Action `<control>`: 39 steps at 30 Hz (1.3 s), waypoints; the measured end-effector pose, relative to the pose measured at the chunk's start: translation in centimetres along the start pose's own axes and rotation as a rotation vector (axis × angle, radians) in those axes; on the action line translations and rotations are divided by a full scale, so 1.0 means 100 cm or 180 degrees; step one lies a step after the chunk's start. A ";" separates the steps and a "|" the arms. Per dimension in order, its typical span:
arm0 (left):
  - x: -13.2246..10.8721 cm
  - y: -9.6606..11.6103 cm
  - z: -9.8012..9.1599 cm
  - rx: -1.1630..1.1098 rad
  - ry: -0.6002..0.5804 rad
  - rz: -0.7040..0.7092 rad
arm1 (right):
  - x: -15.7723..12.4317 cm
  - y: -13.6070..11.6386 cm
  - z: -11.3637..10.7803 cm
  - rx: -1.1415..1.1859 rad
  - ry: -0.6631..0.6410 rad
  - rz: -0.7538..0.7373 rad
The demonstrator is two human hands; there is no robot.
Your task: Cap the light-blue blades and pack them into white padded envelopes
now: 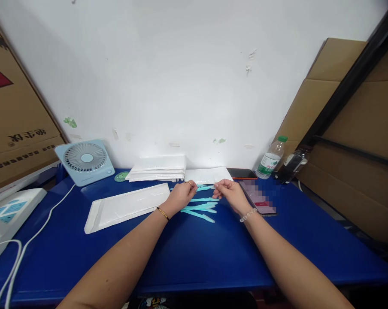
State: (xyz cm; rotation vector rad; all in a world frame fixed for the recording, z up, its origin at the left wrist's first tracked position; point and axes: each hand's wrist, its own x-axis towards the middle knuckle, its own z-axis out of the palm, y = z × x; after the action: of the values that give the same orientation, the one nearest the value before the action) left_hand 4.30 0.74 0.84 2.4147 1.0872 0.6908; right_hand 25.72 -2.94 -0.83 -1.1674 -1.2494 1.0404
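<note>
My left hand (181, 196) is closed in a pinch at one end of a turquoise eyebrow razor (204, 188). The thumb and fingertips of my right hand (231, 195) are closed at its other, pale end. Several more turquoise razors (198, 214) lie fanned out on the blue table just below, their left ends partly hidden behind my left hand. To the left of that hand is a long white padded envelope (129, 207), lying flat.
Stacked white envelopes (157, 167) and a white packet (207, 175) lie against the wall. A light-blue fan (86, 161) with a cable stands left. Right are a dark phone (242, 173), a lit phone (258, 198), a water bottle (271, 159) and a dark bottle (292, 166). Cardboard flanks the table (210, 262).
</note>
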 end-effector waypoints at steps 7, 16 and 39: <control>-0.003 0.002 0.001 -0.0026 -0.0582 0.0042 | -0.005 -0.003 -0.004 -0.1020 -0.0559 0.0086; 0.000 -0.019 0.002 0.1472 0.0258 -0.0161 | 0.013 0.010 -0.038 -0.3312 0.0308 -0.0782; 0.001 -0.013 -0.006 0.0707 0.0020 -0.0061 | 0.006 0.009 -0.017 -0.1439 -0.0167 -0.0632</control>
State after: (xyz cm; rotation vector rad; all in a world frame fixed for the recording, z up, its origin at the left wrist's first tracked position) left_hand 3.28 1.68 0.66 2.5838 1.2467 0.5993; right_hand 27.51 -2.32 -1.56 -1.3242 -1.6611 0.6608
